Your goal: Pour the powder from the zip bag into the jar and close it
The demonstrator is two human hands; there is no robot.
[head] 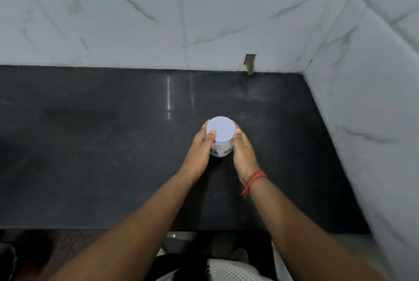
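Both forearms reach up from the bottom edge toward the jar [221, 144], which stands upright on the black counter [90, 144], approx. centre, well short of the tiled wall [136, 26] behind. Left hand [200, 148] grips the jar's left side, fingers curled round it, thumb tip resting on the lid [221, 130]. Lid is on, pale blue-white; pale powder shows thru the clear wall under it, w/ a partly hidden label. Right hand [243, 150] grips the jar's right side, thumb at the lid rim; red thread [254, 181] round that wrist.
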